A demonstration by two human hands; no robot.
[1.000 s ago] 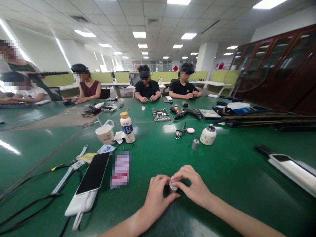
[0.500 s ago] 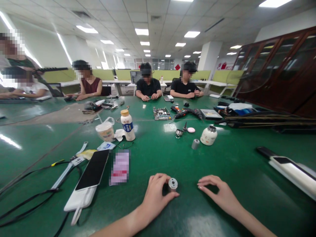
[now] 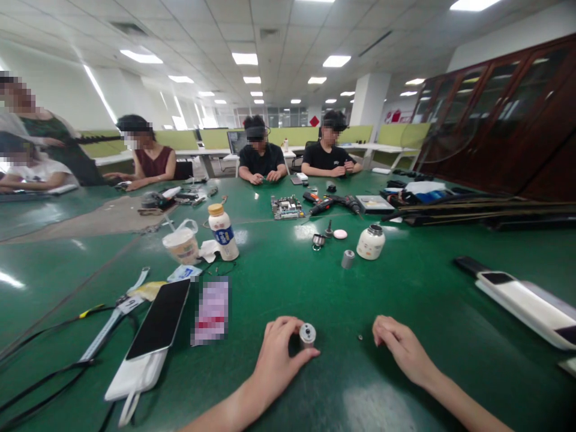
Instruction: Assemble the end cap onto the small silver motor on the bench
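Observation:
My left hand (image 3: 278, 359) is closed round a small silver metal cylinder (image 3: 308, 334) standing upright on the green table (image 3: 405, 288), thumb and fingers pinching its sides. My right hand (image 3: 400, 348) rests on the table a little to the right, fingers curled loosely and apart from the cylinder, with nothing visible in it. A tiny dark speck, perhaps a screw (image 3: 360, 337), lies between the two hands. Further back stand a small grey cylinder (image 3: 347, 259), a white round housing (image 3: 371, 242), a pink disc (image 3: 340, 234) and a metal ring part (image 3: 317, 241).
A phone on a white power bank (image 3: 153, 333) with cables lies at the left, beside a blurred card (image 3: 210, 311). A drink bottle (image 3: 222, 231) and a cup (image 3: 182, 245) stand mid-left. A white device (image 3: 522, 300) lies at the right. Several people sit at the far side.
My right hand let go of the cylinder's top and drew away to the right onto the table. My left hand kept hold of the cylinder. The view shifted slightly.

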